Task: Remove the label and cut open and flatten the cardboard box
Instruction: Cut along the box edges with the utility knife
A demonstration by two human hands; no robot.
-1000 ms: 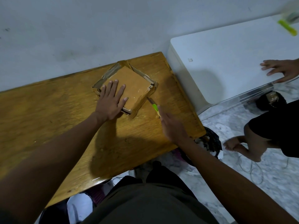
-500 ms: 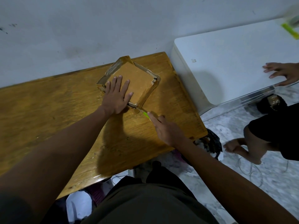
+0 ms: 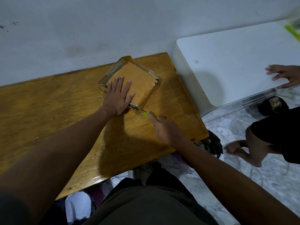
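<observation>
A flat brown cardboard box [image 3: 141,80] with taped edges lies on the wooden table [image 3: 48,111], near its far right corner. My left hand [image 3: 117,96] presses flat on the box's near-left part, fingers spread. My right hand [image 3: 164,127] grips a green-handled cutter [image 3: 145,113] whose tip meets the box's nearest corner at table level. A small scrap of label with dark print shows at the box's right corner [image 3: 155,82].
A white appliance [image 3: 235,65] stands right of the table. Another person stands there, a hand [image 3: 285,75] resting on the appliance and a knee [image 3: 253,143] over the marble floor. A dark bag [image 3: 212,143] sits below the table's right corner. The grey wall runs behind.
My right hand has drawn the cutter along the box's right edge toward me, from mid-edge to the nearest corner. My left hand stays pressed on the box.
</observation>
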